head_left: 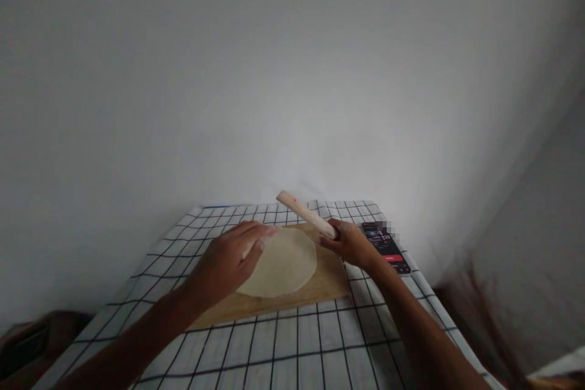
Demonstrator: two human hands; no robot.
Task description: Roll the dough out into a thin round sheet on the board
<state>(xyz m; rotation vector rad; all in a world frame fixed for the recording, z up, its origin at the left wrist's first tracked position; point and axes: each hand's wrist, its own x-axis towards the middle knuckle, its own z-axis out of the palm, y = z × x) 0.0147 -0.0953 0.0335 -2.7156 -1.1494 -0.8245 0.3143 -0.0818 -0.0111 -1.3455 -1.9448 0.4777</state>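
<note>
A thin, pale round of rolled dough (283, 265) lies flat on a wooden board (331, 277). My left hand (237, 253) is over the dough's left side, fingers stretched out toward the far edge and thumb apart; whether it presses on the dough I cannot tell. Its fingertips look whitish, as if floured. In my right hand (347, 241) is a wooden rolling pin (301, 210), gripped at its near end. The pin is raised at a slant, its free end pointing up and left beyond the board's far edge.
A white cloth with dark grid lines (274, 347) covers the table. On its right side lies a phone with a lit screen (386, 248). A plain pale wall (292, 73) stands behind the table. A dark brownish object (41, 341) is at the lower left.
</note>
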